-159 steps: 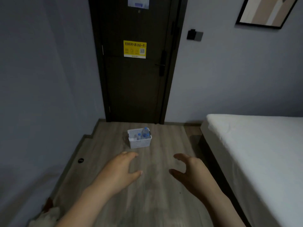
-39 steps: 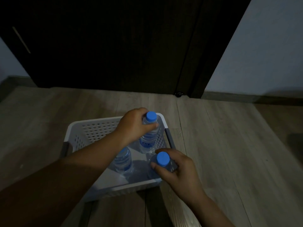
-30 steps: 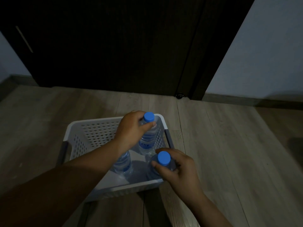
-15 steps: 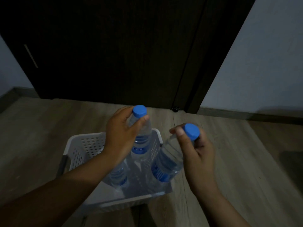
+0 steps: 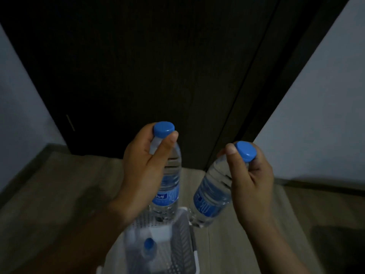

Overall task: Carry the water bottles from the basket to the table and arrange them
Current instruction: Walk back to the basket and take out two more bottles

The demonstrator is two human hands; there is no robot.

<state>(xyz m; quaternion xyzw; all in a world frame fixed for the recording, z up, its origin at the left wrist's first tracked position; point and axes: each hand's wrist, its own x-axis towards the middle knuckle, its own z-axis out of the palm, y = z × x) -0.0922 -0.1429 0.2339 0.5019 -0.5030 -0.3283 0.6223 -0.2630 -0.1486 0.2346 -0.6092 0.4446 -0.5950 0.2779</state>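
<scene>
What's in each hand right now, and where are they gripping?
Left hand holds one water bottle by its neck, just under the blue cap. Right hand holds a second bottle, tilted, also by the neck.

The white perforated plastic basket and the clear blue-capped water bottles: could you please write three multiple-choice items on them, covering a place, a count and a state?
1. Where is the white perforated plastic basket?
A. on a bed
B. on the wooden floor, below the hands
C. on a table

2. How many clear plastic water bottles with blue caps are visible?
A. one
B. three
C. five

3. How is the bottle in the right hand held?
A. tilted, gripped near its cap
B. lying flat on the floor
C. upside down

Answers:
1 B: the basket sits on the floor planks in front of the dark door.
2 B: the left hand holds one, the right hand another, and one stays in the basket.
3 A: its cap points up and right, its base down and left.
</scene>
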